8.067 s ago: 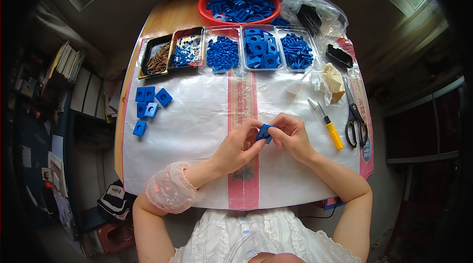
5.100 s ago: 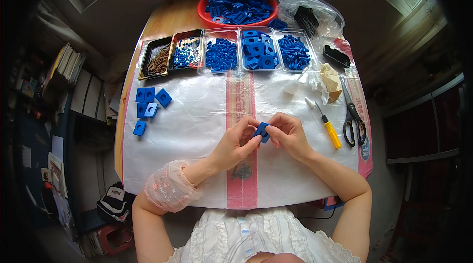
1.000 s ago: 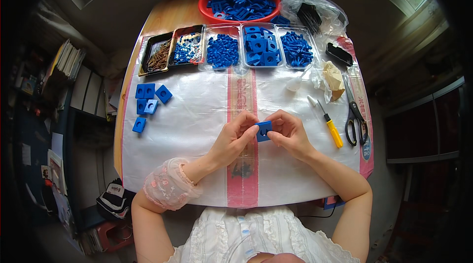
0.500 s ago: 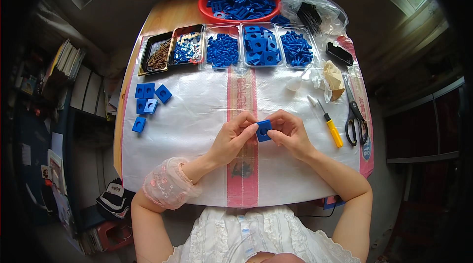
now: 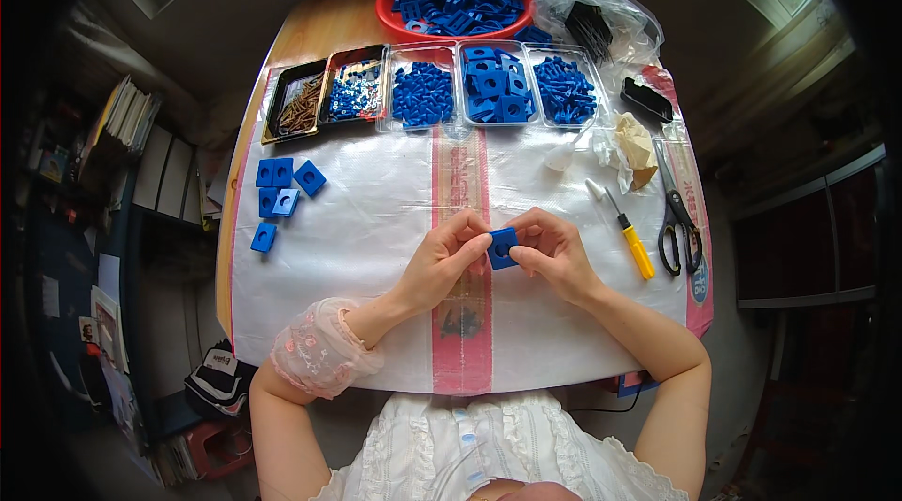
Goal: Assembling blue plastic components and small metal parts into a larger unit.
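Between my two hands, above the middle of the table, is a blue square plastic piece (image 5: 503, 247) with a round hole in its face. My left hand (image 5: 453, 255) pinches its left edge between thumb and fingers. From the other side, my right hand (image 5: 552, 255) grips it, the thumb lying over the front near the hole. My fingers hide the piece's edges and back. Off to the left, several similar blue square pieces (image 5: 278, 193) lie in a loose group on the white sheet.
Along the back stand a tray of brown screws (image 5: 301, 108), a tray of small metal and blue parts (image 5: 356, 88) and clear boxes of blue parts (image 5: 423, 95). Behind is a red basin (image 5: 387, 20). A yellow-handled screwdriver (image 5: 638, 252) and black scissors (image 5: 676, 219) lie right.
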`<action>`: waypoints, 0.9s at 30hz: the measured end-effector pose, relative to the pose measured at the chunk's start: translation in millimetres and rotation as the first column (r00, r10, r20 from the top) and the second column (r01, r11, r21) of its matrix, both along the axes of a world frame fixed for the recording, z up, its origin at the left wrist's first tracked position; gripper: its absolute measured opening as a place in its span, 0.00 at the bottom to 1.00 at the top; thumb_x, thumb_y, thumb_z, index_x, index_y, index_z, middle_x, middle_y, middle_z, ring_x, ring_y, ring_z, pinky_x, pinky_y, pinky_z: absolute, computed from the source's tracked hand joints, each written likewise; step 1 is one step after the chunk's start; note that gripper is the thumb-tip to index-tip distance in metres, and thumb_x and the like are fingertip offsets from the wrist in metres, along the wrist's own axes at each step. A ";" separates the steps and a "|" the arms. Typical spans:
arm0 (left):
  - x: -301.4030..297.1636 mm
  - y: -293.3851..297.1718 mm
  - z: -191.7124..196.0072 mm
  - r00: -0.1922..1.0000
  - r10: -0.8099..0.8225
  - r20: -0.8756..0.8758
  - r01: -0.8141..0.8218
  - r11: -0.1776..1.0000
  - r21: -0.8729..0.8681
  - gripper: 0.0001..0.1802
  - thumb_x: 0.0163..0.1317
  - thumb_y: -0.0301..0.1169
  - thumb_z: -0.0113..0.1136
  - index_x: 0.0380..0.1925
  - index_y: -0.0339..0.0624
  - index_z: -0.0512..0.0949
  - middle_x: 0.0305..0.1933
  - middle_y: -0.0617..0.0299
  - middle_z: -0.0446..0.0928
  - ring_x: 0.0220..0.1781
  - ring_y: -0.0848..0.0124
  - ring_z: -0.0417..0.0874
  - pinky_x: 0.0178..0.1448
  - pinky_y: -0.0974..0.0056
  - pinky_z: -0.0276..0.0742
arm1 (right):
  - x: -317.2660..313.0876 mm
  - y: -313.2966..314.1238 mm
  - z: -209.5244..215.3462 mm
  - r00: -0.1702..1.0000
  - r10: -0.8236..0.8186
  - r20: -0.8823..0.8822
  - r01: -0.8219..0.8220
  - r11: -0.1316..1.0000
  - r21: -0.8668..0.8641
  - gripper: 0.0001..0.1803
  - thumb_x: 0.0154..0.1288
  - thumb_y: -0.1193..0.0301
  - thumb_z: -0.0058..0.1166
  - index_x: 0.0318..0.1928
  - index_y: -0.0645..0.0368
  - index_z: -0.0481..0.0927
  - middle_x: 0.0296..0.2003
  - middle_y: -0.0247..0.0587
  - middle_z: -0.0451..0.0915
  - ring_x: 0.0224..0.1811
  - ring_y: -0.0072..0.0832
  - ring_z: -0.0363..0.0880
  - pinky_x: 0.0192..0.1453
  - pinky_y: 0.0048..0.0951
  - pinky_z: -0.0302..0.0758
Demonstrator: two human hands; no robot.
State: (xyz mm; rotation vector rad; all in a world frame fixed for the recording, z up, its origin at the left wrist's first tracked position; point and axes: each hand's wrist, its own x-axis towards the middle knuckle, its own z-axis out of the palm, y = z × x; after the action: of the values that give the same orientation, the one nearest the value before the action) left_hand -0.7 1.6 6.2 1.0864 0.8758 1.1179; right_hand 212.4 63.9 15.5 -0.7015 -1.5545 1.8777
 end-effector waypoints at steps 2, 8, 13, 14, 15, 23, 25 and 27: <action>0.4 -0.5 0.0 1.000 0.006 -0.010 -0.006 1.000 0.023 0.06 0.77 0.30 0.53 0.43 0.39 0.74 0.37 0.67 0.77 0.36 0.83 0.77 0.40 0.75 0.73 | -0.4 0.5 -1.0 1.000 0.006 -0.012 -0.006 1.000 0.002 0.12 0.68 0.78 0.58 0.51 0.62 0.78 0.35 0.32 0.82 0.31 0.11 0.75 0.30 0.15 0.68; 3.0 -2.3 6.5 0.999 0.029 -0.028 -0.028 0.999 0.028 0.07 0.76 0.30 0.54 0.46 0.38 0.74 0.41 0.67 0.76 0.39 0.83 0.76 0.43 0.74 0.73 | -1.2 0.4 -1.7 1.000 -0.001 -0.023 0.001 1.000 0.012 0.12 0.68 0.78 0.57 0.52 0.62 0.78 0.36 0.32 0.83 0.32 0.11 0.76 0.30 0.15 0.68; -1.1 -1.7 6.1 1.000 -0.001 0.005 0.001 1.000 0.010 0.07 0.76 0.30 0.54 0.48 0.39 0.74 0.43 0.67 0.76 0.41 0.83 0.76 0.45 0.74 0.74 | -0.4 1.1 -4.4 1.000 -0.005 -0.017 0.005 1.000 -0.011 0.14 0.68 0.79 0.57 0.53 0.62 0.78 0.38 0.33 0.83 0.32 0.11 0.77 0.30 0.15 0.69; 0.2 -1.7 5.8 1.000 0.008 -0.011 -0.008 1.000 0.018 0.07 0.76 0.30 0.54 0.49 0.39 0.74 0.43 0.67 0.77 0.41 0.83 0.76 0.45 0.74 0.73 | 0.0 1.2 -4.4 1.000 -0.006 -0.017 0.005 1.000 -0.013 0.14 0.68 0.79 0.58 0.53 0.62 0.78 0.38 0.33 0.84 0.32 0.11 0.77 0.30 0.15 0.69; 1.7 -2.2 6.2 0.999 0.020 -0.028 -0.020 0.999 0.026 0.08 0.76 0.30 0.54 0.49 0.39 0.74 0.43 0.67 0.77 0.41 0.84 0.75 0.44 0.74 0.73 | -0.2 1.5 -4.0 1.000 -0.003 -0.019 0.003 1.000 -0.015 0.14 0.68 0.79 0.58 0.53 0.62 0.78 0.39 0.33 0.84 0.32 0.11 0.77 0.30 0.15 0.69; 2.1 -2.9 5.2 0.999 0.042 -0.026 -0.041 0.999 0.027 0.08 0.76 0.31 0.54 0.49 0.41 0.74 0.43 0.68 0.77 0.41 0.84 0.75 0.44 0.75 0.73 | -1.9 0.7 -2.6 0.999 -0.029 -0.021 0.029 0.999 -0.040 0.11 0.70 0.78 0.57 0.51 0.63 0.78 0.37 0.34 0.83 0.29 0.12 0.75 0.29 0.17 0.69; 1.8 -2.6 5.9 0.999 0.039 -0.026 -0.038 0.999 0.032 0.08 0.76 0.31 0.54 0.49 0.40 0.74 0.43 0.68 0.77 0.41 0.84 0.75 0.44 0.75 0.73 | -2.1 1.7 -4.1 0.998 -0.031 -0.056 0.027 0.997 -0.070 0.09 0.70 0.78 0.57 0.49 0.64 0.79 0.35 0.34 0.82 0.27 0.12 0.74 0.28 0.17 0.69; 2.7 -2.8 4.0 0.999 0.047 -0.025 -0.046 0.998 0.039 0.08 0.76 0.31 0.55 0.48 0.40 0.74 0.43 0.68 0.77 0.40 0.84 0.75 0.43 0.75 0.73 | -2.3 1.5 -3.7 0.998 -0.033 -0.044 0.031 0.998 -0.059 0.08 0.71 0.78 0.57 0.48 0.65 0.79 0.34 0.33 0.81 0.26 0.13 0.72 0.28 0.18 0.69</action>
State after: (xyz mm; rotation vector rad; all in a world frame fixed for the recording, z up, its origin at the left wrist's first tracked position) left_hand 2.0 -1.2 10.2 1.1192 0.9071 1.1652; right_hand 210.1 65.4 11.8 -0.7016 -1.4574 1.9092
